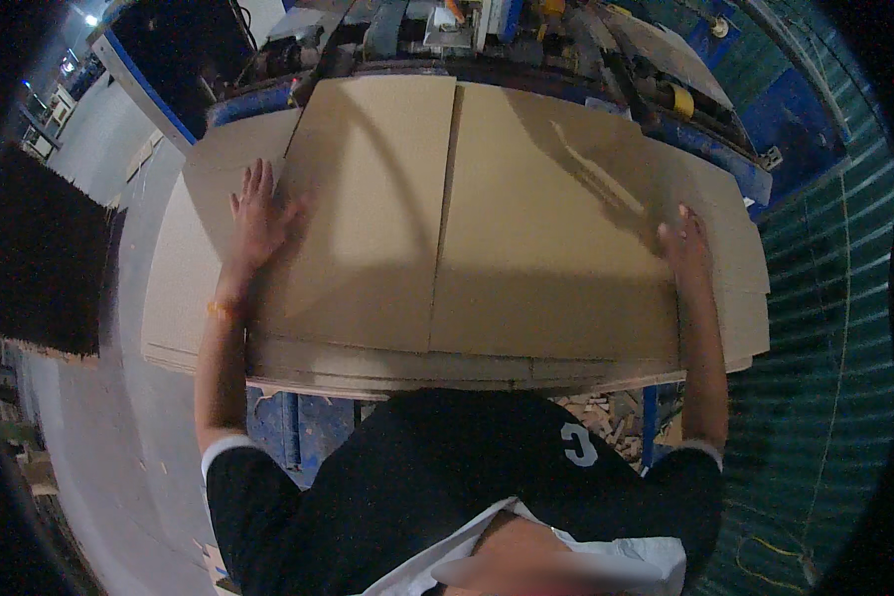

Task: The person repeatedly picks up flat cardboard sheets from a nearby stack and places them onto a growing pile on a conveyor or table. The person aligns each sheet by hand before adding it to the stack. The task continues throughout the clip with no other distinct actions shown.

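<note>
A wide, brown cardboard sheet lies flat in front of me, with a dark slot running front to back between two large panels. Side panels, among them the left flap, stretch out beyond my hands. My left hand is over the left part of the sheet, fingers spread and slightly blurred. Over on the right, my right hand is at the sheet's right panel line, fingers loosely apart with nothing visible in them. More cardboard sheets show their edges underneath, along the near side.
A machine with rollers and blue metal parts stands along the far edge. Green corrugated metal wall rises at the right. Grey floor extends on the left, with a dark brown stack beyond. Cardboard scraps lie under the sheets.
</note>
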### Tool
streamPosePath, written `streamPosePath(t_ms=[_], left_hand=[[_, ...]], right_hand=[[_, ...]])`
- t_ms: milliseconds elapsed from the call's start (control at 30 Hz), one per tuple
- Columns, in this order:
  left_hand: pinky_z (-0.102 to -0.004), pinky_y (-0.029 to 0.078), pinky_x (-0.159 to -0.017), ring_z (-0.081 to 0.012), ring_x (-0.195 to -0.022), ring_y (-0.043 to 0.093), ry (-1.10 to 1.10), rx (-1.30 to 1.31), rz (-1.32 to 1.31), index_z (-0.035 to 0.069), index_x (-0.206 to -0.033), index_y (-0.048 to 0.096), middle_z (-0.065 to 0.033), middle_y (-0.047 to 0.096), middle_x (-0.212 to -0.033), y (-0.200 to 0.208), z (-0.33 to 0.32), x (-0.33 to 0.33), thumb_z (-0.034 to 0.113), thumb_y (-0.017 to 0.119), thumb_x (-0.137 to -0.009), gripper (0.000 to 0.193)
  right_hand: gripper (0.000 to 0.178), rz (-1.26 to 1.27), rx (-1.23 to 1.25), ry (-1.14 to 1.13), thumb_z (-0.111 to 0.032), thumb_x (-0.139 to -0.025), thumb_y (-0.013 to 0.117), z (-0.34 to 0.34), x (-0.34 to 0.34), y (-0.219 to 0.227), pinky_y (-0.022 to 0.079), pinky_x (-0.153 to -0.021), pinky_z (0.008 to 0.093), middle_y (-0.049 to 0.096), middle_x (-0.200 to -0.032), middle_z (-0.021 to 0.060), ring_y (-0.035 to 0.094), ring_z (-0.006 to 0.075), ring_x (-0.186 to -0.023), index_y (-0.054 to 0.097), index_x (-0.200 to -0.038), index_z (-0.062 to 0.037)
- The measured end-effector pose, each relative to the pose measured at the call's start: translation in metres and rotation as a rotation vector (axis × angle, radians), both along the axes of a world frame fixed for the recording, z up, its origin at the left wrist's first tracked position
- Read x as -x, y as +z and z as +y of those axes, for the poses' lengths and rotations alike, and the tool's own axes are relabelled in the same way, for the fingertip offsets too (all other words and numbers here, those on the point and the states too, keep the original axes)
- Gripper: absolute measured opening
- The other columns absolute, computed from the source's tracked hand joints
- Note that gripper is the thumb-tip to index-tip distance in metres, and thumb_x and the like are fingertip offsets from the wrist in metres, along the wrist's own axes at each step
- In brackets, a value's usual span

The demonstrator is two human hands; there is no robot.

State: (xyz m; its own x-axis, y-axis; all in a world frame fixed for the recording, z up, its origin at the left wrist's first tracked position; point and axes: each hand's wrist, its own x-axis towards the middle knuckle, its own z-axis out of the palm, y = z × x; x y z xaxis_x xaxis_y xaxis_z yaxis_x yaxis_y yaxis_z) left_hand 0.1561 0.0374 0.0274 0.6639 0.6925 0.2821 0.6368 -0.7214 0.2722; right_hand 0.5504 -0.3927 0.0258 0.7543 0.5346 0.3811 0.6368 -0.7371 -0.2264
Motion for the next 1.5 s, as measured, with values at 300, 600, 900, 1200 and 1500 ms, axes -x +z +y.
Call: streamPosePath(t_ms=[300,600,900,1200,1500], left_hand=[[-0.0504,0.013,-0.11,-0.0321,-0.134,0.024,-0.58,-0.118,0.106,0.009,-0.137,0.034,-0.0133,0.03,-0.143,0.016,-0.119,0.041,0.051,0.066,-0.067,0.087],[-0.0461,0.028,-0.105,-0.033,-0.123,0.04,-0.654,-0.26,-0.082,0.006,-0.132,0.04,-0.0161,0.044,-0.132,0.006,-0.052,-0.007,0.044,0.057,-0.08,0.067],[-0.0481,0.022,-0.107,-0.0304,-0.13,0.03,-0.299,-0.364,-0.086,0.005,-0.135,0.034,-0.0128,0.038,-0.138,0.006,0.003,-0.117,0.045,0.057,-0.082,0.07],[-0.0407,0.027,-0.104,-0.0378,-0.124,0.037,0.497,-0.26,-0.557,-0.004,-0.133,0.033,-0.0262,0.039,-0.133,-0.024,-0.031,0.091,0.028,0.065,-0.081,0.069],[-0.0482,0.019,-0.106,-0.0412,-0.13,0.028,1.08,-0.074,-0.316,-0.004,-0.135,0.03,-0.0279,0.034,-0.136,-0.066,-0.05,0.157,0.046,0.062,-0.079,0.081]], right_hand=[[0.083,0.065,0.353,0.483,-0.046,-0.059,0.075,-0.038,0.123,0.003,0.013,-0.107,0.0578,0.037,-0.14,0.0084,0.029,0.0328,-0.132,0.045,-0.13,-0.0154],[0.078,0.015,0.291,0.552,-0.044,-0.059,0.075,0.017,0.04,-0.005,0.026,-0.102,0.0551,0.043,-0.136,0.0056,0.036,0.0313,-0.127,0.05,-0.127,-0.0154],[0.049,-0.21,0.165,0.439,-0.029,-0.08,0.064,0.109,0.001,-0.007,0.035,-0.1,0.0393,0.038,-0.138,0.0121,0.04,0.0317,-0.123,0.052,-0.124,-0.0096],[0.061,0.021,0.077,-0.434,-0.042,-0.083,0.056,-0.091,0.062,0.001,0.037,-0.098,0.04,0.047,-0.128,0.022,0.046,0.0351,-0.118,0.046,-0.129,-0.003],[0.063,0.233,-0.018,-0.681,-0.049,-0.089,0.043,-0.181,0.056,-0.05,0.039,-0.095,0.0439,0.053,-0.12,0.0233,0.05,0.0384,-0.112,0.049,-0.123,0.0037]])
